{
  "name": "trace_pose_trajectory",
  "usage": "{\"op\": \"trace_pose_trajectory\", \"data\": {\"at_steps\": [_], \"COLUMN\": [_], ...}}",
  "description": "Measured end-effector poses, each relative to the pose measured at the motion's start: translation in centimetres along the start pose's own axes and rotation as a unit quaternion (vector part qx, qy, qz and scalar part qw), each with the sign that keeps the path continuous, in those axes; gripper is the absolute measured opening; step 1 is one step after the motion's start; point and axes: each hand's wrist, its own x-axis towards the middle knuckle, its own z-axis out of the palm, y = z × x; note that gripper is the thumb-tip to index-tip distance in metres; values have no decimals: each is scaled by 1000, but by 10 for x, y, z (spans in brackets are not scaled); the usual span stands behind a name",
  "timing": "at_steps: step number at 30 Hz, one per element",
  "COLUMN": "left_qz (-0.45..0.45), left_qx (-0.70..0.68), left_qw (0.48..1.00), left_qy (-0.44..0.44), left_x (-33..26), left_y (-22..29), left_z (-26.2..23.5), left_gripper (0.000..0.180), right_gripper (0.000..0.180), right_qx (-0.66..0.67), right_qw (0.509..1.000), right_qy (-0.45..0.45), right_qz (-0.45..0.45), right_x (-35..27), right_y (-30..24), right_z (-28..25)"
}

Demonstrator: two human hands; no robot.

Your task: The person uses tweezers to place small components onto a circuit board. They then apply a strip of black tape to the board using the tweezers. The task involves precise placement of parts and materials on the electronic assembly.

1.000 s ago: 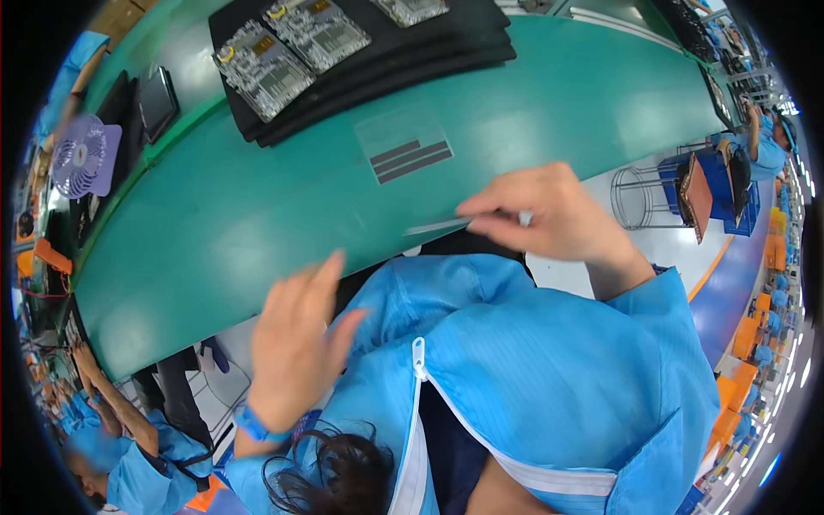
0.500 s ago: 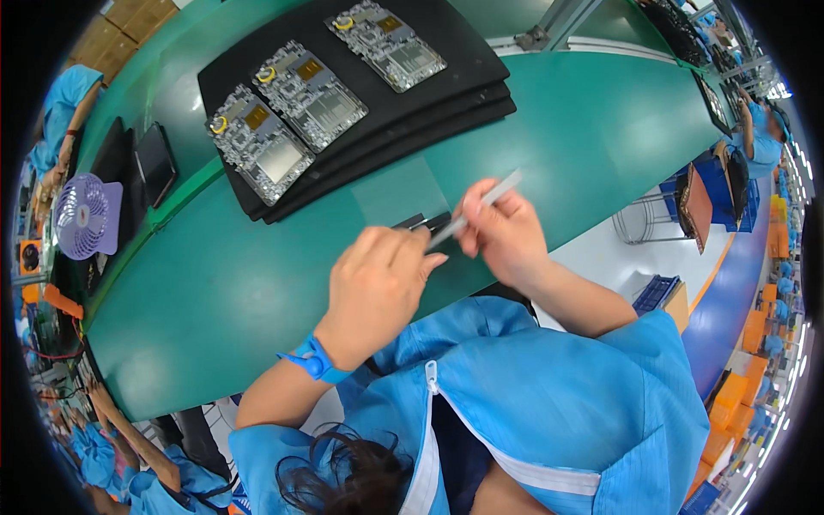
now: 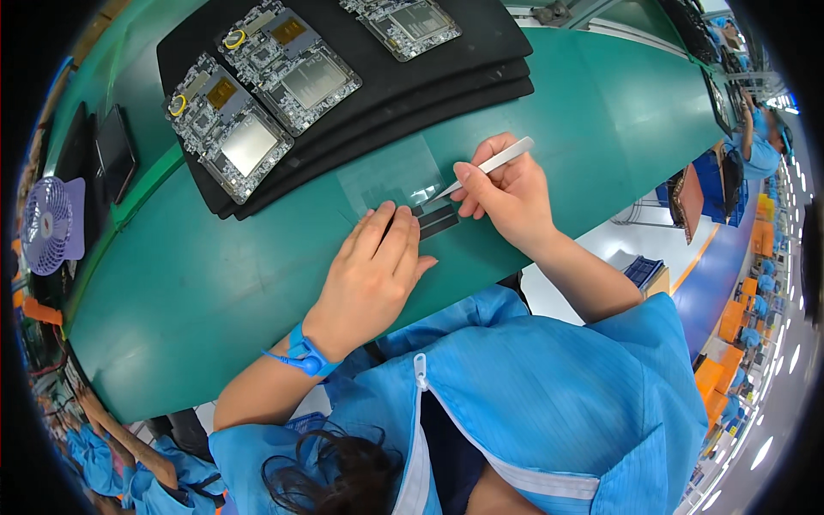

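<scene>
My right hand [image 3: 515, 196] pinches a pair of silvery tweezers [image 3: 496, 160], their tips pointing down and left. The tips reach the edge of black strips [image 3: 439, 221] lying on the green table. Flat on the table beside them is my left hand [image 3: 365, 279], fingers stretched out and fingertips at the strips' left end, partly covering them. A blue wristband [image 3: 307, 354] circles my left wrist. Just beyond my fingers lies a clear, thin sheet [image 3: 390, 176]. What lies under the left fingertips is hidden.
Stacked black foam sheets [image 3: 481, 64] at the back carry three circuit boards [image 3: 227, 129]. To the left are a purple fan [image 3: 53, 225], a dark flat device [image 3: 115, 154] and a green raised strip [image 3: 148, 186]. Other people in blue work on both sides.
My left hand has flattened onto the table, and my right hand has turned the tweezers' tips onto the strips. The black strips now show more plainly. The whole view has shifted slightly.
</scene>
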Motion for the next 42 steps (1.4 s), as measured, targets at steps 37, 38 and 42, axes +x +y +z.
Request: {"op": "trace_pose_trajectory", "data": {"at_steps": [37,38,42], "left_qz": [-7,-11,-8], "left_qx": [-7,-6,-6], "left_qw": [1000,1000,1000], "left_qy": [7,7,8], "left_x": [-1,-1,0], "left_y": [1,1,1], "left_z": [1,1,1], "left_gripper": [44,45,45], "right_gripper": [23,23,22], "right_qx": [13,14,14], "right_qw": [999,999,999], "right_qy": [-33,-33,-32], "right_qz": [8,7,4], "right_x": [2,1,1], "right_y": [2,2,4], "right_z": [0,0,-1]}}
